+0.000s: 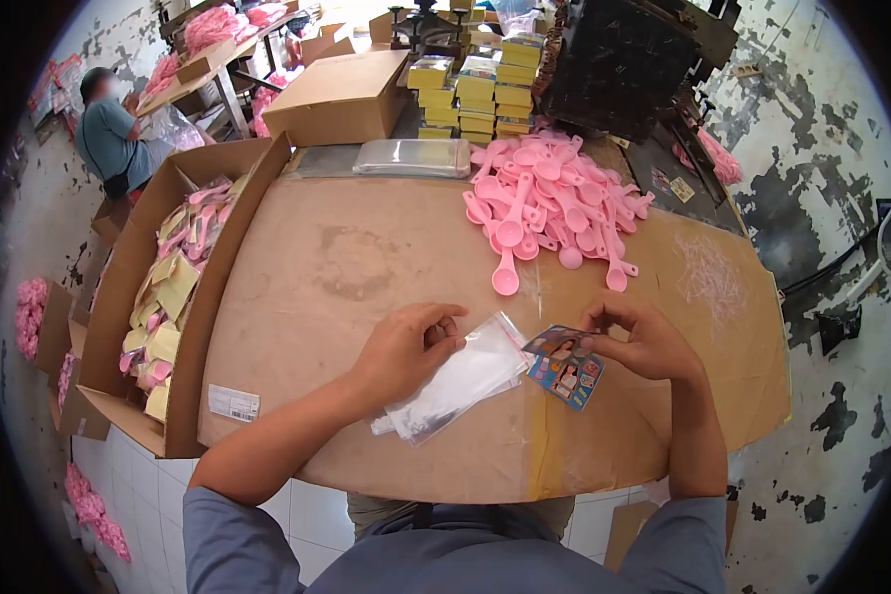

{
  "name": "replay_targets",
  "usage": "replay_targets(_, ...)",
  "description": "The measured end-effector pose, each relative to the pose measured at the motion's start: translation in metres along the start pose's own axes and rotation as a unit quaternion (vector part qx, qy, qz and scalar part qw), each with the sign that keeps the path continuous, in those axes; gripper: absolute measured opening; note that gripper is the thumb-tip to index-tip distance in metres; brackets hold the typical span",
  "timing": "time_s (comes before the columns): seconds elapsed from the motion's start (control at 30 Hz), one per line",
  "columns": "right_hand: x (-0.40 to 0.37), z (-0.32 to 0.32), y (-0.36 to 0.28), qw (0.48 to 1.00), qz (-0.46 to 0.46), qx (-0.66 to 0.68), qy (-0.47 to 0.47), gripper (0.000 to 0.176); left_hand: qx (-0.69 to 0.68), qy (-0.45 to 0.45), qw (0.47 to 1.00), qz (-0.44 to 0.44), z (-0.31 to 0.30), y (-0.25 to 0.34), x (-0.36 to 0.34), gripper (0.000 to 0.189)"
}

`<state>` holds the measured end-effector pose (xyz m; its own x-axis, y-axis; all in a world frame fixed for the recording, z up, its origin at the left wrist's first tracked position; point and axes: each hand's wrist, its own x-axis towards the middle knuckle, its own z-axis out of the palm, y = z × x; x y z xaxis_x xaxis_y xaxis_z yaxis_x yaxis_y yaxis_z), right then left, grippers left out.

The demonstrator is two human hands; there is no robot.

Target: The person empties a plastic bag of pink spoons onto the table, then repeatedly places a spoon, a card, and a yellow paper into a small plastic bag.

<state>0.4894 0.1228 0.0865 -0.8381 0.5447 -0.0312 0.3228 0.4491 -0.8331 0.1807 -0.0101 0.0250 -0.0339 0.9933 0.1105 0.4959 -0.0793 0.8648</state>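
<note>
My right hand [645,342] pinches the upper right corner of a colourful printed card [567,379], with thumb and fingers closed on it. The card is tilted over the cardboard-covered table, and its left edge is close to a small pile of clear plastic bags [462,378]. Over the upper left part of that pile is my left hand [406,348]. Its thumb and forefinger are apart, with nothing visible between them; the other fingers are curled. Beyond both hands lies a heap of pink measuring spoons [554,203].
An open carton [218,233] at left holds packed bags with pink spoons and yellowish cards. Card stacks [477,94], a closed box [337,89] and a plastic-wrapped stack [413,156] line the back. A dark metal block [619,64] stands back right. Another person [109,129] sits far left.
</note>
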Motion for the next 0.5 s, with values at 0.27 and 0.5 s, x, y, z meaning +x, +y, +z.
replay_targets(0.27,0.051,0.056,-0.006,0.986,-0.122,-0.096,-0.067,0.015,-0.197,0.052,0.979,0.009,-0.003,-0.010,0.001,0.008)
replay_targets(0.5,0.043,0.056,0.008,0.989,-0.024,0.042,0.138,0.018,-0.387,-0.018,0.917,-0.091,-0.018,0.003,-0.002,0.013)
